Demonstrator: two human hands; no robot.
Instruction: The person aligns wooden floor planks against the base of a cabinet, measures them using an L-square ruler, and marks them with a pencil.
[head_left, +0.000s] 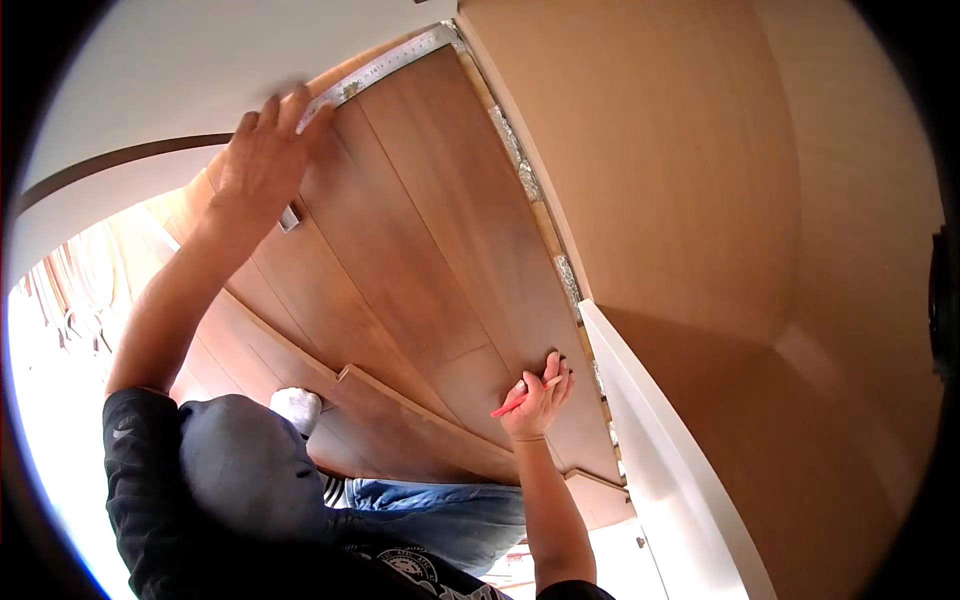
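My left hand (262, 155), at the upper left, has its fingers on one end of a silver metal ruler (385, 66), which lies across the brown floorboards (430, 190) along the pale wall's base. A short metal piece (289, 218) shows beneath that hand; whether it joins the ruler is hidden. Lower right, my right hand (538, 402) rests over the boards near their right edge, fingers curled round a red pencil (510, 404).
A gap with silvery foil (522, 170) runs between the boards and a wooden panel (640, 150). A white panel edge (670, 440) rises at the lower right. One loose board (420, 420) lies by my jeans (430, 515). Cables (75, 285) hang at the far left.
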